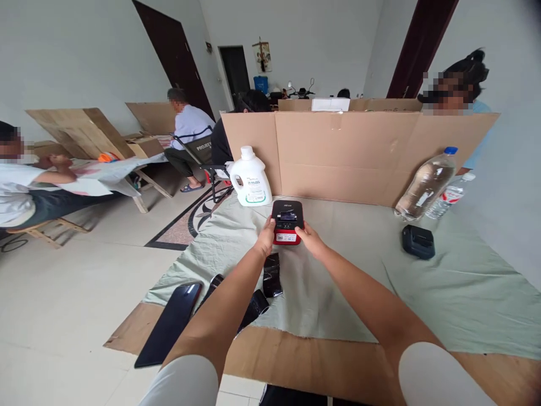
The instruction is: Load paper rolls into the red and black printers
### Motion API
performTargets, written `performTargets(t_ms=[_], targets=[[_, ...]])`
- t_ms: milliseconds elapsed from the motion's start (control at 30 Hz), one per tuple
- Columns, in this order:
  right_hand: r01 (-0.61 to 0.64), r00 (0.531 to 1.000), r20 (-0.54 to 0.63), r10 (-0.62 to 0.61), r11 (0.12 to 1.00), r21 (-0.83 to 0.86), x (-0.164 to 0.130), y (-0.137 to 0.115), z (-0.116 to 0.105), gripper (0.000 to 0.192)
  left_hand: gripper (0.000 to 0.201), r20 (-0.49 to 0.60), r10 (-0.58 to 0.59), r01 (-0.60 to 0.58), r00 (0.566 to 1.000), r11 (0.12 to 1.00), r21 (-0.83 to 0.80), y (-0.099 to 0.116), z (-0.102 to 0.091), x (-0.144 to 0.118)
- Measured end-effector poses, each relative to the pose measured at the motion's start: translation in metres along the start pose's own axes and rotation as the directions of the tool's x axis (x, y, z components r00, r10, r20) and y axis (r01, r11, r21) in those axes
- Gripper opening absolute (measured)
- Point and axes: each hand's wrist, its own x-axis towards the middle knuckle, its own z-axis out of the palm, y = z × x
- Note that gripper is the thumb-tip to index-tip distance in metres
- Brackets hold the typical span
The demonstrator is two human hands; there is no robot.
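a small red and black device (pixel 287 222) is gripped from both sides, out on the pale green cloth (pixel 443 293) that covers the table. the left hand (pixel 266 237) is pressed against its left edge with fingers curled round it, and the right hand (pixel 310 235) is clamped on the right edge, so both hands are closed on the same thing. a white jug (pixel 250 177) with a green label is stood just behind the device and a bit to its left, near the cardboard screen (pixel 355 152). a crumpled black wrapper (pixel 272 274) is laid just in front of the device, under the left forearm. a dark phone (pixel 169 324) is laid further in front and to the left of the device, at the cloth's edge. well to the right of the device a small dark case (pixel 418 241) is seen, and behind that a clear bottle (pixel 426 185) is tipped over on its side.
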Motion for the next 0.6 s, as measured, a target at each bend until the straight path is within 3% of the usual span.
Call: performTargets(t_ms=[200,300,433,600], targets=[[-0.015,0.988,-0.155,-0.003,0.993,-0.116,-0.084,-0.019,-0.093,0.057,0.049,0.205,-0.061,0.068,0.977,0.997,-0.031,-0.032,0.080,-0.062],[-0.066,0.981,-0.191,0.038,0.988,-0.141,-0.136,-0.026,-0.124,0.061,0.056,0.256,-0.146,0.151,0.956,0.989,0.002,-0.057,0.105,-0.105],[-0.116,0.978,-0.188,0.093,0.987,-0.113,-0.203,-0.029,-0.134,0.068,0.065,0.298,-0.263,0.235,0.918,0.964,0.125,-0.083,0.104,-0.166],[-0.110,0.975,-0.204,0.089,0.989,-0.095,-0.255,-0.024,-0.122,0.072,0.069,0.280,-0.285,0.188,0.917,0.926,0.328,-0.084,0.088,-0.215]])
